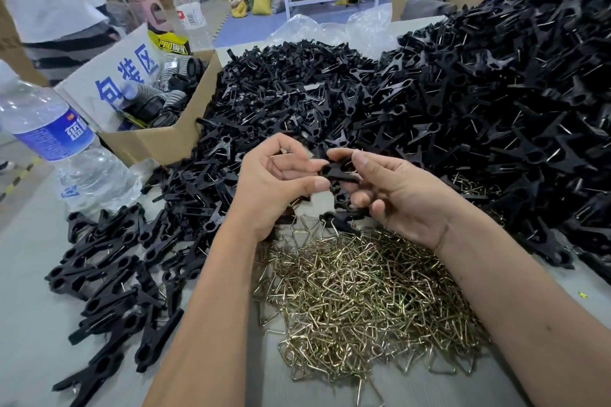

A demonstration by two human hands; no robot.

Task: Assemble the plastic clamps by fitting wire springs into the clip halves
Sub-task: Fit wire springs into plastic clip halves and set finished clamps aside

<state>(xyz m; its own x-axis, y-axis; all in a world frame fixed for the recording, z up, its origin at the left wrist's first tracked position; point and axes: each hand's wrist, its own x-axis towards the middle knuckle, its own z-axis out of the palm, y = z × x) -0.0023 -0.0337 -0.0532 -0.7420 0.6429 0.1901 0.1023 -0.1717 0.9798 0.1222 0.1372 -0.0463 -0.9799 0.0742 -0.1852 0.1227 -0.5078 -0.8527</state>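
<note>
Black plastic is between my two hands: I hold a clamp just above the table, over the near edge of the pile of wire springs. My left hand pinches its left end, with the thumb tip pressed on the plastic and the other fingers curled behind it. My right hand grips it from the other side, the thumb on top and the fingers curled under; more black parts seem to hang below in these fingers, but I cannot tell how many. A thin piece of metal shows at the upper edge of the clamp, so I judge that a spring is already with the two halves and that I am in the step of seating it, not of picking parts. Whether the spring is fully in its place, I cannot tell, because my thumbs cover the joint. For the next move I think I need a firm squeeze, keeping both halves lined up so the wire does not slip out sideways. Loose clip halves lie in a big heap behind my hands, and a row of black pieces, apparently assembled, lies at my left near a water bottle.
</note>
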